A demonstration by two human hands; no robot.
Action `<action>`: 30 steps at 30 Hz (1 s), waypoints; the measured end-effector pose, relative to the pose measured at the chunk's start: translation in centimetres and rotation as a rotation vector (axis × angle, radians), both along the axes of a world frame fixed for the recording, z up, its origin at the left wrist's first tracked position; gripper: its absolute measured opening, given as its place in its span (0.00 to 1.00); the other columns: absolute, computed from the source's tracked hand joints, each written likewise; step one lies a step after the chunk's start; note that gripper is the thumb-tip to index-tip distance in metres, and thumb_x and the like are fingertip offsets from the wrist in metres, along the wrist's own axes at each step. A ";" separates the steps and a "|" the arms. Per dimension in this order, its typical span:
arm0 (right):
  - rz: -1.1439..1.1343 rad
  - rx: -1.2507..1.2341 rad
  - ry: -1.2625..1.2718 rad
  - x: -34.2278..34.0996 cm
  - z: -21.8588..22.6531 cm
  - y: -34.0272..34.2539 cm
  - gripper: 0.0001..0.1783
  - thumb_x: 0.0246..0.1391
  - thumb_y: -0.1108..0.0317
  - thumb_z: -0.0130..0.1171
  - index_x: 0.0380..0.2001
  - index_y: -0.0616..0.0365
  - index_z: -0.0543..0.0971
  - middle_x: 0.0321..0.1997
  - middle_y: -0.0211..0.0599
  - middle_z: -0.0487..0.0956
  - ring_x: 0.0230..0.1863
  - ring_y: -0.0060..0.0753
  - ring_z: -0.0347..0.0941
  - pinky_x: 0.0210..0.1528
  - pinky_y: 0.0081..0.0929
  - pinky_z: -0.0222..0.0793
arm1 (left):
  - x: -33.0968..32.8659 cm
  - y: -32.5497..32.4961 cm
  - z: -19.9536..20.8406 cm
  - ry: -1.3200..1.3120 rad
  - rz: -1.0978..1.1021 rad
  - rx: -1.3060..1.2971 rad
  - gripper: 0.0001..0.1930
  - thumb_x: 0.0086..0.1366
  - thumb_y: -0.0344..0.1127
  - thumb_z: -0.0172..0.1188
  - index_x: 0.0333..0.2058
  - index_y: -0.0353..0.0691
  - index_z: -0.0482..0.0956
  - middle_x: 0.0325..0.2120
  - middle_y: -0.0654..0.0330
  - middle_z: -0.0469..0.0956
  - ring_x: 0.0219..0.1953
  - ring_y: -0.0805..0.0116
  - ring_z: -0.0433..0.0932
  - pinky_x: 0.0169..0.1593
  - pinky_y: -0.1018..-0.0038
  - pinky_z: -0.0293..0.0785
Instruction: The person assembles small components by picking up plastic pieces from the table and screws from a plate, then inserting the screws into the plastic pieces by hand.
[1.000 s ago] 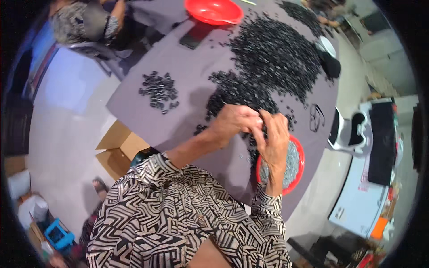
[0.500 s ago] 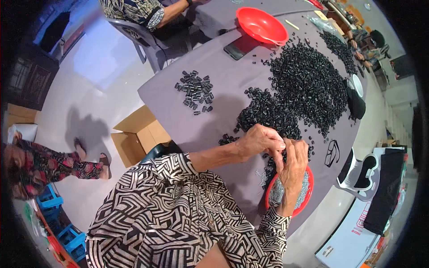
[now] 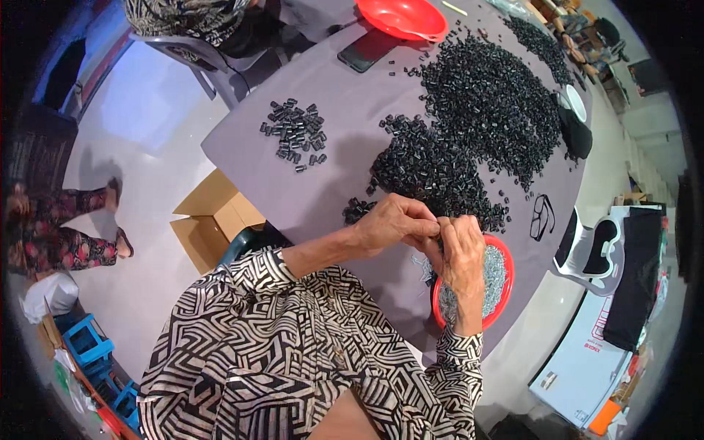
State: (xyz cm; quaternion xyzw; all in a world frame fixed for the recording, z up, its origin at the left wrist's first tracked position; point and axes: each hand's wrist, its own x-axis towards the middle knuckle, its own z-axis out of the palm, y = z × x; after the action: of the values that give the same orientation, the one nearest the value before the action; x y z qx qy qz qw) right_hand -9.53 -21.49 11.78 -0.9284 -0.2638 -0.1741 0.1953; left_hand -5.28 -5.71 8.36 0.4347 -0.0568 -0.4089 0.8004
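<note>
My left hand and my right hand meet at the fingertips above the near part of the table. Both are pinched closed on something too small and hidden to make out; a bit of dark shows between them. Just beyond them spreads a big heap of small black cylindrical pieces. Under my right hand and wrist stands a red bowl full of thin silvery metal pieces. A few of those lie loose on the cloth beside the bowl. To the left lies a separate small pile of black pieces.
The table has a grey cloth. On it lie a dark phone, another red bowl and black-framed glasses. An open cardboard box stands left of the table. A seated person is at the far left; another person's patterned trousers show farther left.
My view has shifted, so the table's things sit higher and more to the left. My hands stay together at the fingertips. The person at the left has changed leg position.
</note>
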 end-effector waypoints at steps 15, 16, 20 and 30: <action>0.071 0.054 0.064 -0.8 -1.6 1.3 0.13 0.30 0.73 0.64 0.20 0.61 0.70 0.18 0.34 0.63 0.21 0.35 0.62 0.26 0.29 0.59 | -1.6 2.2 -1.4 -0.020 -0.077 0.088 0.09 0.58 0.33 0.55 0.32 0.31 0.76 0.27 0.60 0.77 0.30 0.74 0.76 0.36 0.78 0.74; 0.063 0.055 0.067 -0.6 -1.5 1.5 0.13 0.30 0.73 0.64 0.20 0.61 0.70 0.18 0.34 0.63 0.21 0.35 0.62 0.26 0.29 0.59 | -1.6 2.4 -1.1 -0.017 -0.085 0.088 0.09 0.58 0.33 0.55 0.32 0.31 0.76 0.27 0.60 0.77 0.30 0.74 0.76 0.36 0.78 0.74; 0.111 0.032 0.073 0.0 -1.7 1.7 0.17 0.32 0.71 0.63 0.30 0.63 0.73 0.22 0.36 0.68 0.23 0.38 0.63 0.27 0.31 0.61 | -1.4 2.8 -0.6 -0.031 -0.004 0.122 0.09 0.58 0.33 0.56 0.32 0.31 0.76 0.26 0.59 0.77 0.29 0.73 0.76 0.35 0.78 0.75; -0.154 0.066 0.279 0.0 -2.4 0.3 0.24 0.37 0.67 0.64 0.41 0.60 0.72 0.25 0.40 0.72 0.27 0.40 0.68 0.31 0.32 0.64 | 1.9 11.2 -4.2 -0.491 0.485 0.619 0.07 0.57 0.31 0.56 0.31 0.34 0.77 0.23 0.64 0.75 0.25 0.77 0.73 0.32 0.81 0.71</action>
State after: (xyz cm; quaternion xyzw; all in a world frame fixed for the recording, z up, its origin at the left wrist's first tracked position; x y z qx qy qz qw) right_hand -9.52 -21.17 9.40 -0.9541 -0.1564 -0.0667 0.2466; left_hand -3.33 5.50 4.20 0.7379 -0.0166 -0.0923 0.6684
